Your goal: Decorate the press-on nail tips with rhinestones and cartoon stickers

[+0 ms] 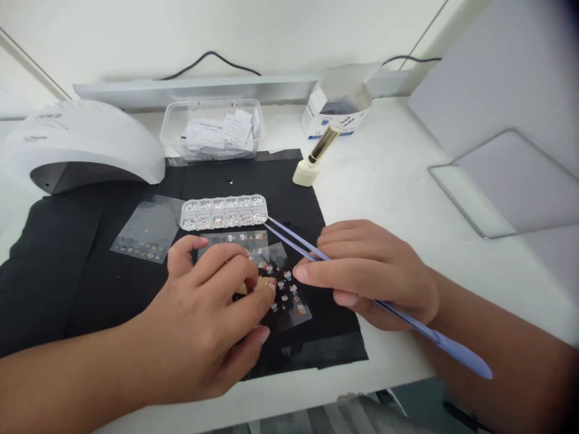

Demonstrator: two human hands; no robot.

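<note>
My right hand (pixel 371 271) grips purple tweezers (pixel 294 238). Their two tips are slightly apart at the right end of a clear case (pixel 224 213) with several compartments of small rhinestones. My left hand (pixel 217 307) is curled over the sticker sheets, its fingers closed around a small yellowish piece (pixel 265 281) whose kind I cannot make out, mostly hidden by the fingers. Beneath and beside the fingers lie clear sheets of little cartoon-character stickers (pixel 284 286). Another clear sticker sheet (pixel 147 229) lies left of the case.
A black cloth (pixel 113 289) covers part of the white table. At the back stand a white nail lamp (pixel 85 135), a clear tub (pixel 172 129) of small packets, an open white box (pixel 312 114) and a cream polish bottle (pixel 307 172) with a gold cap. A wire-framed stand (pixel 470 129) is at right.
</note>
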